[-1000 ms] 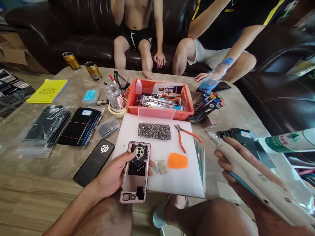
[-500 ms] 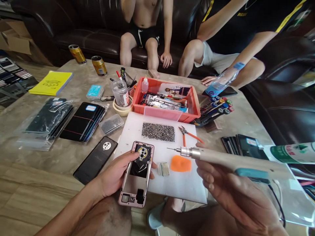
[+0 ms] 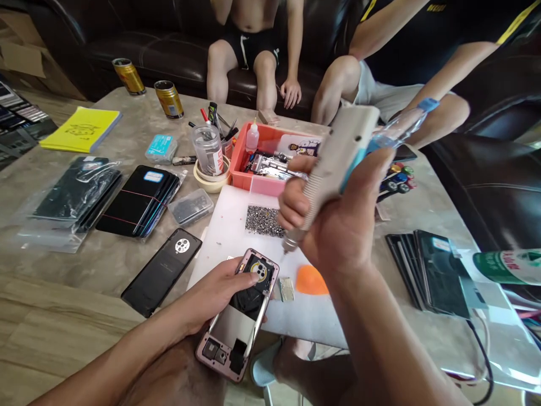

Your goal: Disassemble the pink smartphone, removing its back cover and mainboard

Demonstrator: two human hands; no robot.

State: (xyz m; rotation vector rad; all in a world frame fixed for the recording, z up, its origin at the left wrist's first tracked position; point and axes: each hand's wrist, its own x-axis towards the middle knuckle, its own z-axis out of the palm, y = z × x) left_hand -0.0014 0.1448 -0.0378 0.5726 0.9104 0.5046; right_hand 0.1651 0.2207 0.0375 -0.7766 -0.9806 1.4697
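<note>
Phone frame sits gripped in the left hand; right hand clasps the electric screwdriver, best kept upright just above it.

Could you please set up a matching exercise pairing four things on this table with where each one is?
Things:
1. pink opened phone frame
2. grey-white electric screwdriver
3. black phone back cover with round camera ring
4. flat orange plastic pick

Places:
A. lying on the white work mat, right of the phone frame
B. held in the left hand at the mat's near edge
C. lying on the stone table, left of the mat
D. gripped in the right hand, tip pointing down

Pairs: 1-B, 2-D, 3-C, 4-A
</note>
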